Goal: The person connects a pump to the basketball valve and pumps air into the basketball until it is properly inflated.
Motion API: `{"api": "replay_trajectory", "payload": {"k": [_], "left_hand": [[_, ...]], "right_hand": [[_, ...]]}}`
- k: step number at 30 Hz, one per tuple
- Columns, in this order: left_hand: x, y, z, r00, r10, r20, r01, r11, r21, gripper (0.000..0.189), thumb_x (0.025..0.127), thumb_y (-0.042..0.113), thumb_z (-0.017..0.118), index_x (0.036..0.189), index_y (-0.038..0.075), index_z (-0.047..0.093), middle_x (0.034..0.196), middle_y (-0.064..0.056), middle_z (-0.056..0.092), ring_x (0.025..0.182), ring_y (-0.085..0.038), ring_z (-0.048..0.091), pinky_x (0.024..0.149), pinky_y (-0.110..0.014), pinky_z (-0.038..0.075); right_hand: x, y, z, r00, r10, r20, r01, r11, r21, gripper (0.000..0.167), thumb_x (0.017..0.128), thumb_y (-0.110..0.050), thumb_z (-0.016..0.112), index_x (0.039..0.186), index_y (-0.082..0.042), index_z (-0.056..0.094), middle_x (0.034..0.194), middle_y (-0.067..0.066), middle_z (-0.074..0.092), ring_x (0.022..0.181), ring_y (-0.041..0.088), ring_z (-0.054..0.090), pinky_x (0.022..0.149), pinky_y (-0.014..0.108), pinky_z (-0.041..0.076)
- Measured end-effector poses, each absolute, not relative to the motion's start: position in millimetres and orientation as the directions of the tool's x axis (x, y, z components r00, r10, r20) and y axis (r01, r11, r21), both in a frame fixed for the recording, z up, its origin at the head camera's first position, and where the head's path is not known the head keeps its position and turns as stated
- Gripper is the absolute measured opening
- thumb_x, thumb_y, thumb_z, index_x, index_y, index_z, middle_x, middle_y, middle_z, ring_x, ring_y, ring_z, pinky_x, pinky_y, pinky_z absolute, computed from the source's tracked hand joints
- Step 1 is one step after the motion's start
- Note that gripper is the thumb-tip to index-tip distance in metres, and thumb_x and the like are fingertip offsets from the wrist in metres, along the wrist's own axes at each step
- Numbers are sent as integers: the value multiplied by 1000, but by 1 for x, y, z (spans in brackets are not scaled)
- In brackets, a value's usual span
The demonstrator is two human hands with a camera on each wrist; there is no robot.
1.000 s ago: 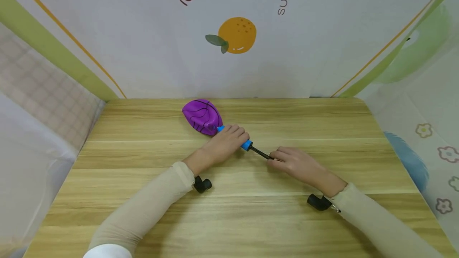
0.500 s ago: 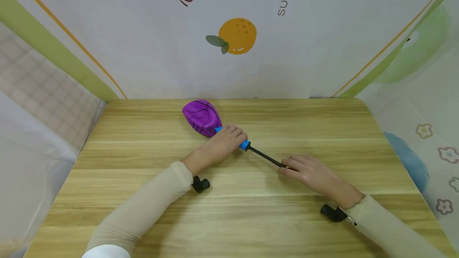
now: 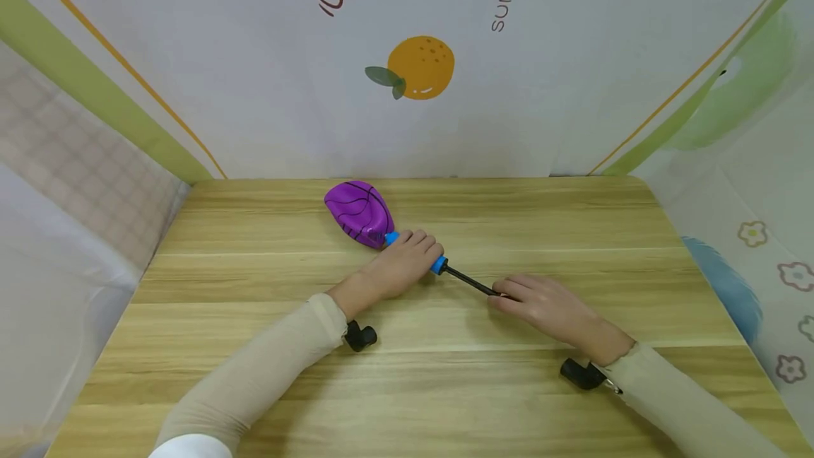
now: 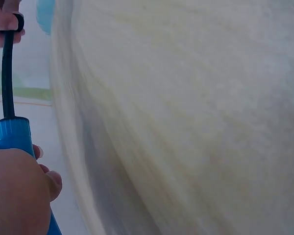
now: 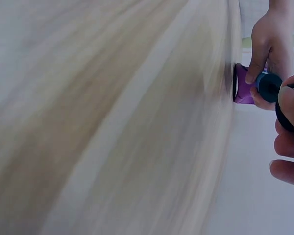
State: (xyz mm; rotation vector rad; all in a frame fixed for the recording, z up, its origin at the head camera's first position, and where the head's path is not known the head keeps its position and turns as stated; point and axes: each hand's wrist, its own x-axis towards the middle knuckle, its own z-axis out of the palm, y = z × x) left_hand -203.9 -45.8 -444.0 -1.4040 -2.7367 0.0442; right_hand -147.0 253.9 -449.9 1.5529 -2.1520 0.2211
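Note:
A purple ball (image 3: 357,209) with black lines, dented and partly flat, lies toward the back of the table. A blue hand pump (image 3: 439,264) has its nozzle end at the ball's near side. My left hand (image 3: 402,264) is wrapped around the pump's blue barrel, covering most of it. From the barrel a black rod extends to the right, drawn partway out. My right hand (image 3: 540,306) grips the black handle at the rod's end, which its fingers largely hide. In the left wrist view the rod stands between the blue barrel (image 4: 13,133) and the black handle (image 4: 19,22).
The wooden table (image 3: 407,401) reaches back to a white curtain (image 3: 280,104) printed with oranges. Light patterned cloth hangs at both sides. A black wrist camera (image 3: 361,336) sits under the left wrist, another black camera (image 3: 581,374) under the right.
My right hand first pulled the pump handle out to the right, lengthening the visible rod, then came back slightly toward the barrel. The left hand stays nearly in place around the barrel.

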Motion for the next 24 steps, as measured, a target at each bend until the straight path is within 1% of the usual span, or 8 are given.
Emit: {"api": "replay_trajectory", "payload": {"k": [6, 10, 18, 19, 21, 23, 24], "left_hand": [[-203, -45, -443, -581, 813, 39, 811, 583, -59, 22, 104, 11, 55, 126, 9, 53, 122, -6, 56, 114, -24, 47, 103, -41, 39], [-203, -46, -441, -578, 815, 42, 813, 579, -56, 22, 104, 12, 55, 126, 10, 53, 121, -5, 55, 114, -24, 47, 103, -41, 39], [-203, -46, -439, -575, 817, 49, 815, 577, -61, 19, 105, 12, 54, 124, 11, 53, 119, -4, 54, 113, -23, 47, 102, -40, 39], [-203, -45, -439, -574, 817, 46, 815, 576, -63, 20, 105, 12, 54, 125, 11, 53, 120, -4, 54, 113, -23, 47, 103, -40, 39], [-202, -45, -440, -574, 818, 41, 815, 575, -72, 20, 105, 12, 54, 125, 10, 53, 121, -4, 55, 114, -23, 47, 103, -40, 39], [-202, -44, -442, -574, 818, 37, 814, 575, -83, 21, 105, 13, 54, 126, 10, 54, 122, -5, 55, 114, -23, 47, 103, -40, 39], [-201, -43, -443, -574, 818, 35, 814, 575, -87, 21, 105, 13, 54, 126, 10, 54, 122, -5, 55, 115, -23, 47, 103, -40, 39]], "right_hand": [[-152, 240, -450, -258, -857, 446, -930, 345, 125, 50, 113, -15, 21, 109, -8, 70, 105, 6, 67, 89, 20, 63, 72, 33, 57], [-158, 229, -448, -263, -859, 439, -934, 341, 107, 48, 113, -17, 23, 108, -10, 70, 102, 5, 66, 86, 18, 61, 71, 30, 55], [-173, 210, -447, -229, -867, 443, -945, 307, 112, 46, 112, -15, 23, 107, -9, 68, 98, 5, 66, 81, 17, 59, 69, 27, 53], [-175, 209, -447, -224, -868, 444, -946, 303, 116, 43, 112, -14, 26, 107, -8, 68, 98, 5, 66, 81, 17, 59, 68, 27, 53], [-178, 205, -448, -214, -869, 446, -945, 299, 130, 32, 111, -8, 36, 108, -8, 68, 99, 5, 66, 82, 17, 60, 70, 27, 54], [-180, 202, -449, -201, -871, 448, -945, 293, 146, 20, 105, -3, 49, 108, -8, 68, 100, 5, 66, 83, 17, 61, 71, 26, 54], [-181, 201, -449, -198, -872, 448, -945, 291, 150, 16, 101, -1, 55, 108, -8, 68, 100, 5, 66, 84, 17, 61, 72, 26, 54]]}}
